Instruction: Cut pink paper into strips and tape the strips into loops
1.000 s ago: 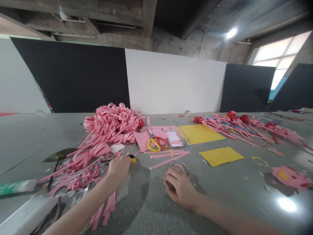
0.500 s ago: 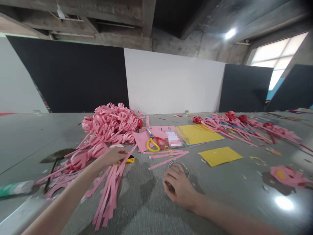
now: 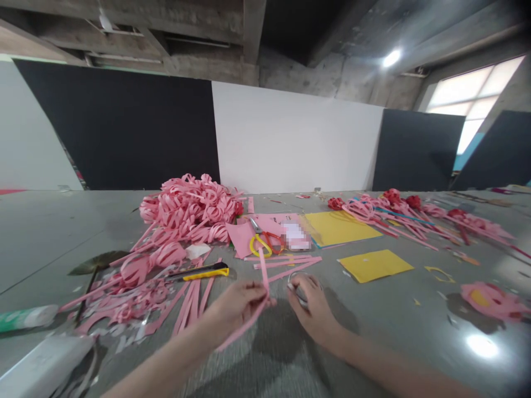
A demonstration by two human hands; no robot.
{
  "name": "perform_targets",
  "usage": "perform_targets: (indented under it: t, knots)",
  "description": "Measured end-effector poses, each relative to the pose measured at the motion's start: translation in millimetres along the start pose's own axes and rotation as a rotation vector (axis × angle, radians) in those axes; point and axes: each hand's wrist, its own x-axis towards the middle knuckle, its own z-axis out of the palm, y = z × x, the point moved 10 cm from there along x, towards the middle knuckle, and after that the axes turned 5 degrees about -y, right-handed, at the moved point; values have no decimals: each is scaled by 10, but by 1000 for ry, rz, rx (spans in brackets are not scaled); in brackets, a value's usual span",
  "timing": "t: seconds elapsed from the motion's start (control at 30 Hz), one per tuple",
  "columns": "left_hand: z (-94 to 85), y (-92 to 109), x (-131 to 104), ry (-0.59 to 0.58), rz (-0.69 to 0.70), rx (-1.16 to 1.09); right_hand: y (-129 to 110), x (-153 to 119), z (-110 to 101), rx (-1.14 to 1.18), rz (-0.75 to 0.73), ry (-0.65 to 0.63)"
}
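Near the middle front, my left hand [image 3: 244, 298] pinches a pink paper strip [image 3: 264, 265], whose other end trails down toward the front. My right hand [image 3: 309, 307] is curled around a roll of clear tape [image 3: 306, 284] on the grey table [image 3: 286, 354], a short way right of the strip. Several cut pink strips [image 3: 193, 304] lie left of my left hand. Across them rests a yellow and black cutter [image 3: 206, 271]. Scissors [image 3: 265, 243] with yellow and red handles lie on pink paper [image 3: 240, 237] beyond my hands.
A heap of pink paper loops [image 3: 191, 207] stands at the back left. Yellow sheets [image 3: 375, 264] lie right of a phone [image 3: 295, 235]. Pink and red paper flowers [image 3: 390, 207] are at the back right. A green and white tube [image 3: 29, 318] and a white box [image 3: 45, 362] are at left.
My left hand has moved right from the strip pile with one pink strip, uncovering the cutter. My right hand has shifted slightly right at the tape.
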Motion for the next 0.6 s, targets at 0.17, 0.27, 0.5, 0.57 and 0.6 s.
perform_targets:
  t: [0.17,0.27,0.5,0.57,0.6]
  knots:
    - [376,-382,-100,-78,-39,-205,104,-4,-6,58,59,13]
    - [428,-471,-119,-93,-33,-245,37,4,3,53,1,4]
    - [458,-511,-45,-145,39,-81,52,11,22,52,17,-2]
    - [407,-450,-11,-141,98,36,61,11,14,50,25,5]
    - [367,-406,5,-128,130,86,57,11,10,48,23,8]
